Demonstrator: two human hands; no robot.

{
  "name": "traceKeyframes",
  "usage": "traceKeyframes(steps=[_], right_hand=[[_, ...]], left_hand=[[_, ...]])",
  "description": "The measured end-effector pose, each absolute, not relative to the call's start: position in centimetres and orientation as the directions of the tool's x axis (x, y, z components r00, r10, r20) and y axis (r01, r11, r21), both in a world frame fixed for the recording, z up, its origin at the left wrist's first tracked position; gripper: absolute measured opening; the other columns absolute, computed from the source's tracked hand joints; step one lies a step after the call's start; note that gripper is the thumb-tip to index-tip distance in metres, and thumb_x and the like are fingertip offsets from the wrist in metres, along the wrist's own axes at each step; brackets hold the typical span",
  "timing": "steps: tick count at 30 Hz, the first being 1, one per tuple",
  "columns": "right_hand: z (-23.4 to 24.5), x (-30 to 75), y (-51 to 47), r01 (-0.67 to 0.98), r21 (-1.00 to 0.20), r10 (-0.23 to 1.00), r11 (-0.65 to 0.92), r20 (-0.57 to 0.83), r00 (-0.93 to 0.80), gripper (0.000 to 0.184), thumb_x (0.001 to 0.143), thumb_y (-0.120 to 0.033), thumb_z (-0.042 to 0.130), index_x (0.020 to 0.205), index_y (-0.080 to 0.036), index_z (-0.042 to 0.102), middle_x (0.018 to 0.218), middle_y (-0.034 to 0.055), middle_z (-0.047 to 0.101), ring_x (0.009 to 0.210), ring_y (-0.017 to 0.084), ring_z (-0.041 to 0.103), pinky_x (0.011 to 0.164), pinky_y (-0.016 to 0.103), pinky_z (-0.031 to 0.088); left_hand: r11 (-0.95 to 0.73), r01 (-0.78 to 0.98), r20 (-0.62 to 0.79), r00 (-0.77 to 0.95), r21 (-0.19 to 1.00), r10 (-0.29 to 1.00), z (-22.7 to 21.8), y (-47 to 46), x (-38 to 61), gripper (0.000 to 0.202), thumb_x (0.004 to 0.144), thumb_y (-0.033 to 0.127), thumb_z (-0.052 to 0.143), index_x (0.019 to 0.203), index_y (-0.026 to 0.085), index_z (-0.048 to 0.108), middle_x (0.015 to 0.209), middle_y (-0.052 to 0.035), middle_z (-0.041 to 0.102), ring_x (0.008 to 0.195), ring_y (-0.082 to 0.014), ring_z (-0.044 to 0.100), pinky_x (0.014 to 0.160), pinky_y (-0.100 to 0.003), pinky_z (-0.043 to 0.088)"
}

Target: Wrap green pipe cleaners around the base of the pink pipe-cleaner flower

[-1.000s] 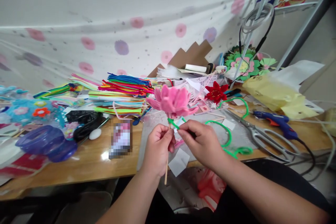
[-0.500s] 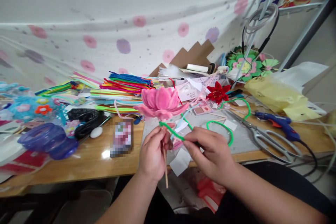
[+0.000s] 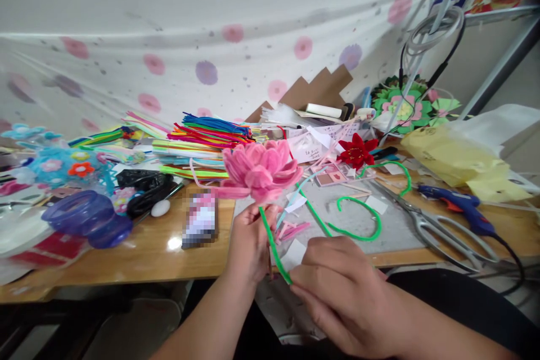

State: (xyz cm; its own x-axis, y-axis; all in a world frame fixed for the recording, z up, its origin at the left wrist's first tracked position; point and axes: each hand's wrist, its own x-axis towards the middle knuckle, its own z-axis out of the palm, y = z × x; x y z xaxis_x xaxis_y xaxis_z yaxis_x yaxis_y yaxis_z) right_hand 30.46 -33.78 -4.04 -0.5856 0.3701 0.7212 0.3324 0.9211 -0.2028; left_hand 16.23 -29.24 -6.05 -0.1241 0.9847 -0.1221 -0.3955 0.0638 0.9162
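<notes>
My left hand [image 3: 250, 243] is closed round the thin stick under a pink pipe-cleaner flower [image 3: 258, 170], holding it upright above the table's front edge. A green pipe cleaner [image 3: 274, 244] runs from the flower's base down to my right hand [image 3: 341, 287], which pinches it low, in front of the table edge. The stick is mostly hidden by my left hand.
A wooden table [image 3: 139, 261] carries a stack of coloured pipe cleaners [image 3: 202, 140], a purple bowl [image 3: 86, 219], a red flower [image 3: 356, 151], loose green pipe cleaners [image 3: 358, 225], big scissors [image 3: 442, 230], a blue glue gun [image 3: 458, 205] and a yellow bag [image 3: 455, 154].
My right hand has pulled the green pipe cleaner down and toward me, from beside the flower's base to below the table edge. The flower tilted and turned slightly in my left hand.
</notes>
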Motion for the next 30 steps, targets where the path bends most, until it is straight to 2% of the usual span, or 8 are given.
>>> traceKeyframes(steps=[3, 6, 9, 12, 17, 24, 27, 30], right_hand=[[-4.2, 31.2, -33.2, 0.349, -0.269, 0.419, 0.898, 0.767, -0.486, 0.011, 0.081, -0.008, 0.049, 0.084, -0.014, 0.058, 0.059, 0.0014, 0.052, 0.054, 0.014, 0.043, 0.051, 0.027, 0.033], [-4.2, 32.8, -32.2, 0.453, -0.413, 0.568, 0.790, 0.772, -0.286, 0.011, 0.081, -0.008, 0.051, 0.080, -0.018, 0.056, 0.058, -0.0007, 0.052, 0.052, 0.012, 0.046, 0.049, 0.025, 0.035], [-3.9, 34.4, -31.6, 0.523, -0.495, 0.648, 0.694, 0.746, -0.154, 0.012, 0.083, -0.011, 0.054, 0.076, -0.021, 0.056, 0.061, -0.0008, 0.056, 0.055, 0.013, 0.053, 0.050, 0.024, 0.039], [-3.6, 34.8, -31.9, 0.520, -0.421, 0.601, 0.744, 0.762, -0.242, 0.013, 0.082, -0.009, 0.053, 0.080, -0.022, 0.056, 0.060, -0.0008, 0.055, 0.055, 0.013, 0.052, 0.050, 0.025, 0.039], [-3.5, 33.6, -33.6, 0.459, -0.246, 0.471, 0.854, 0.740, -0.480, 0.015, 0.080, -0.007, 0.051, 0.088, -0.018, 0.056, 0.061, 0.0014, 0.054, 0.054, 0.014, 0.048, 0.049, 0.027, 0.038], [-2.3, 32.9, -35.8, 0.385, -0.217, 0.425, 0.897, 0.663, -0.616, 0.015, 0.084, -0.012, 0.052, 0.094, -0.021, 0.058, 0.062, 0.0030, 0.062, 0.057, 0.017, 0.059, 0.053, 0.030, 0.046], [-2.1, 34.0, -35.2, 0.440, -0.189, 0.433, 0.878, 0.707, -0.560, 0.016, 0.084, -0.012, 0.050, 0.094, -0.023, 0.055, 0.059, 0.0015, 0.060, 0.052, 0.016, 0.056, 0.050, 0.031, 0.044], [-2.6, 37.0, -32.4, 0.698, -0.214, 0.544, 0.683, 0.787, -0.291, 0.013, 0.085, -0.015, 0.048, 0.087, -0.027, 0.053, 0.063, 0.0025, 0.059, 0.053, 0.017, 0.055, 0.052, 0.032, 0.042]], left_hand=[[0.050, -0.474, -0.096, -0.073, 0.879, 0.993, -6.0, -29.3, 15.4, 0.015, 0.065, 0.022, 0.072, 0.066, 0.010, 0.062, 0.043, 0.0085, 0.037, 0.038, -0.0016, 0.028, 0.039, -0.016, 0.022], [0.091, -0.572, -0.085, 0.038, 0.815, 0.996, -5.6, -29.5, 14.4, 0.009, 0.064, 0.014, 0.069, 0.070, 0.011, 0.064, 0.058, 0.0025, 0.050, 0.050, -0.0049, 0.042, 0.048, -0.017, 0.034], [0.129, -0.583, -0.089, 0.096, 0.802, 0.991, -5.5, -29.7, 13.7, 0.015, 0.066, 0.014, 0.070, 0.080, 0.009, 0.068, 0.071, -0.0016, 0.055, 0.058, -0.0064, 0.048, 0.053, -0.018, 0.039], [0.118, -0.559, -0.097, 0.068, 0.820, 0.993, -5.7, -29.6, 13.6, 0.021, 0.067, 0.017, 0.072, 0.086, 0.008, 0.068, 0.071, -0.0021, 0.057, 0.056, -0.0059, 0.049, 0.050, -0.017, 0.040], [0.140, -0.489, -0.159, 0.003, 0.861, 0.987, -6.3, -29.2, 14.0, 0.023, 0.062, 0.024, 0.076, 0.075, 0.014, 0.060, 0.062, 0.0009, 0.060, 0.045, -0.0085, 0.053, 0.044, -0.021, 0.044], [0.036, -0.484, -0.112, -0.130, 0.874, 0.985, -7.1, -28.1, 13.8, 0.030, 0.060, 0.026, 0.077, 0.071, 0.013, 0.053, 0.059, 0.0025, 0.060, 0.036, 0.0002, 0.035, 0.035, -0.012, 0.022], [0.023, -0.483, -0.101, -0.138, 0.875, 0.985, -7.2, -27.9, 13.5, 0.030, 0.062, 0.028, 0.076, 0.068, 0.013, 0.051, 0.058, 0.0019, 0.060, 0.035, 0.0010, 0.034, 0.035, -0.013, 0.020], [0.040, -0.484, -0.100, -0.098, 0.874, 0.990, -7.3, -28.2, 13.5, 0.030, 0.064, 0.030, 0.076, 0.067, 0.014, 0.050, 0.054, 0.0047, 0.055, 0.035, 0.0006, 0.033, 0.036, -0.013, 0.019]])
